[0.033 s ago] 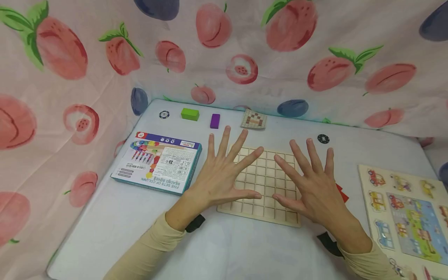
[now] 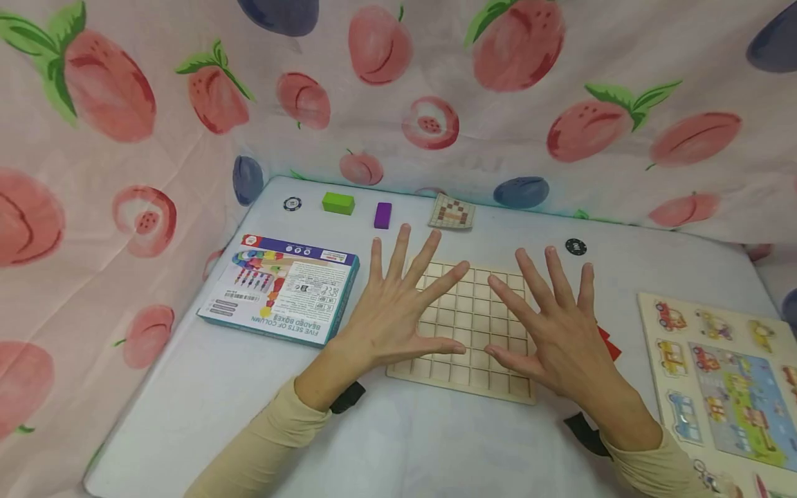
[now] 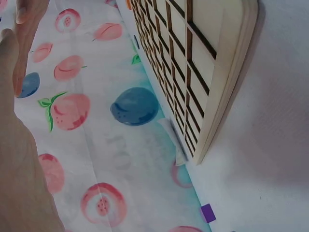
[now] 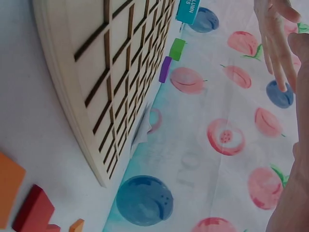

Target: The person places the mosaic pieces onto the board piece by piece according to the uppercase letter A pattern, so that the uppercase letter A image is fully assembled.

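Note:
My left hand (image 2: pixel 395 315) is held over the left part of a wooden grid board (image 2: pixel 462 377), fingers straight and spread wide. Over the board's right edge hovers my right hand (image 2: pixel 560 332), spread the same way, its thumb pointing at the left thumb. Neither hand holds anything. Bare square cells divided by thin ridges show on the board (image 3: pixel 227 58) in the left wrist view. A red block (image 2: pixel 609 344) peeks out beside my right hand, mostly hidden by it. The right wrist view shows a red block (image 4: pixel 34 208) near an orange block (image 4: pixel 8 186).
Left of the board lies a boxed bead set (image 2: pixel 280 290). Along the back are a green block (image 2: pixel 338 203), a purple block (image 2: pixel 382 215), a patterned card (image 2: pixel 451 211) and two chips, one black (image 2: pixel 575 247). A vehicle puzzle board (image 2: pixel 675 353) lies at right. Fruit-print cloth (image 2: pixel 373 124) walls the table.

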`<state>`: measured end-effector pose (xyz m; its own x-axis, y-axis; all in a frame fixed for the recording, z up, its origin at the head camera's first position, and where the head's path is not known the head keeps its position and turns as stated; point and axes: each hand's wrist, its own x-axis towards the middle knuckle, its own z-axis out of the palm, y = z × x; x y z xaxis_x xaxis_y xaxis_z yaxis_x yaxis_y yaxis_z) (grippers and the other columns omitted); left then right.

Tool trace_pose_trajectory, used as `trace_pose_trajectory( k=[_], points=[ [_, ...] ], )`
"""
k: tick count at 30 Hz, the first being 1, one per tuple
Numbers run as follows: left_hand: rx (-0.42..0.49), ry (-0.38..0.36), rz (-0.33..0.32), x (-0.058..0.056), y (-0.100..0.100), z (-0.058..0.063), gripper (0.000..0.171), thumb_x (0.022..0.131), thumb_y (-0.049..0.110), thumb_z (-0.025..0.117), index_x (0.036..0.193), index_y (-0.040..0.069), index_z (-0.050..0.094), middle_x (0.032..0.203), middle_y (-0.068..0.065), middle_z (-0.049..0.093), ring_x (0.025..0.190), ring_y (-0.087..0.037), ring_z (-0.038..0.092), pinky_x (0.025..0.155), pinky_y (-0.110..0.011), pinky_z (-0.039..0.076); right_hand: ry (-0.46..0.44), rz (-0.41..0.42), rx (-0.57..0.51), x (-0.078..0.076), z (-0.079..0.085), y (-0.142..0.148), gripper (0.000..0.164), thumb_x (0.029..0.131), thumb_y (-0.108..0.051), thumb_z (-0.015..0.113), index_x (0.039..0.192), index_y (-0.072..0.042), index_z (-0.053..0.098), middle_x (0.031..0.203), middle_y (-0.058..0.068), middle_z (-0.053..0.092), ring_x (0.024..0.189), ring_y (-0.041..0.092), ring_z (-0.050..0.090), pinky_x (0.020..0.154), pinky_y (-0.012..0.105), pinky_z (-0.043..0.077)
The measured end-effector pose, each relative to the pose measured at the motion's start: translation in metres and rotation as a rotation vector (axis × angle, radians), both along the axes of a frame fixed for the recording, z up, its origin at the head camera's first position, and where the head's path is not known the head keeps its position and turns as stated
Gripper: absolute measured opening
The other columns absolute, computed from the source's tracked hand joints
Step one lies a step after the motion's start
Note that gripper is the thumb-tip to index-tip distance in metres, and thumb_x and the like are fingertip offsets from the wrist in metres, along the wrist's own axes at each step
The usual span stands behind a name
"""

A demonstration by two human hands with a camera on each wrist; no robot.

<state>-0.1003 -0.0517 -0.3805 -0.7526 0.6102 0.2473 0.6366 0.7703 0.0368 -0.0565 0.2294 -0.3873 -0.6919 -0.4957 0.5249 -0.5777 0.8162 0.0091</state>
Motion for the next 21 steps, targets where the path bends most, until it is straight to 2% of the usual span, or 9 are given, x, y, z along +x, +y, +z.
trace_pose_trajectory(
  k=[4, 7, 10, 14, 16, 18, 21],
  points=[
    [0.003, -0.008, -0.005, -0.001, 0.000, -0.002, 0.117, 0.077, 0.095, 0.060, 0.171, 0.043, 0.013, 0.182, -0.008, -0.012, 0.165, -0.041, -0.026, 0.130, -0.078, -0.002, -0.014, -0.013, 0.011, 0.001, -0.001, 0.001, 0.086, 0.100, -0.083, 0.027, 0.169, -0.033, 0.031, 0.182, 0.009, 0.014, 0.170, 0.035, 0.000, 0.129, 0.078, -0.005],
    [0.002, -0.040, -0.018, -0.002, -0.003, -0.004, 0.118, 0.079, 0.093, 0.060, 0.172, 0.041, 0.010, 0.182, -0.006, -0.017, 0.166, -0.039, -0.024, 0.133, -0.074, -0.001, -0.042, -0.032, 0.003, 0.002, -0.003, 0.003, 0.087, 0.099, -0.084, 0.026, 0.169, -0.032, 0.031, 0.182, 0.008, 0.015, 0.170, 0.034, 0.002, 0.129, 0.079, -0.004],
    [-0.019, -0.101, -0.025, -0.004, -0.007, -0.009, 0.119, 0.083, 0.091, 0.058, 0.173, 0.037, 0.002, 0.180, -0.004, -0.024, 0.167, -0.035, -0.022, 0.135, -0.069, 0.000, -0.069, -0.053, -0.019, 0.001, -0.004, 0.009, 0.090, 0.099, -0.085, 0.027, 0.168, -0.029, 0.033, 0.181, 0.009, 0.018, 0.170, 0.033, 0.008, 0.127, 0.082, -0.001],
    [-0.023, -0.226, -0.036, -0.009, -0.015, -0.016, 0.118, 0.087, 0.087, 0.057, 0.172, 0.034, -0.005, 0.179, -0.001, -0.025, 0.168, -0.032, -0.021, 0.138, -0.062, -0.001, -0.120, -0.087, -0.057, -0.004, -0.005, 0.027, 0.088, 0.101, -0.082, 0.033, 0.166, -0.023, 0.039, 0.176, 0.013, 0.031, 0.162, 0.039, 0.029, 0.128, 0.081, 0.006],
    [-0.007, -0.306, -0.047, -0.010, -0.021, -0.020, 0.116, 0.090, 0.084, 0.058, 0.173, 0.033, -0.005, 0.180, 0.000, -0.021, 0.169, -0.032, -0.018, 0.138, -0.060, -0.001, -0.180, -0.113, -0.087, -0.008, -0.005, 0.040, 0.077, 0.102, -0.071, 0.049, 0.162, -0.021, 0.047, 0.168, 0.015, 0.044, 0.153, 0.042, 0.041, 0.130, 0.076, 0.013],
    [0.000, -0.380, -0.055, -0.011, -0.026, -0.023, 0.114, 0.092, 0.081, 0.059, 0.173, 0.031, -0.004, 0.182, -0.002, -0.016, 0.169, -0.034, -0.013, 0.139, -0.060, 0.001, -0.246, -0.145, -0.115, -0.013, -0.006, 0.055, 0.065, 0.100, -0.053, 0.067, 0.155, -0.019, 0.056, 0.157, 0.017, 0.056, 0.141, 0.044, 0.053, 0.126, 0.072, 0.028],
    [-0.001, -0.482, -0.055, -0.011, -0.034, -0.028, 0.113, 0.093, 0.078, 0.061, 0.173, 0.029, -0.002, 0.182, -0.005, -0.013, 0.170, -0.038, -0.008, 0.139, -0.060, 0.003, -0.350, -0.209, -0.121, -0.019, -0.009, 0.075, 0.055, 0.091, -0.026, 0.083, 0.142, -0.016, 0.066, 0.141, 0.020, 0.068, 0.126, 0.045, 0.063, 0.109, 0.069, 0.048]
  ],
)
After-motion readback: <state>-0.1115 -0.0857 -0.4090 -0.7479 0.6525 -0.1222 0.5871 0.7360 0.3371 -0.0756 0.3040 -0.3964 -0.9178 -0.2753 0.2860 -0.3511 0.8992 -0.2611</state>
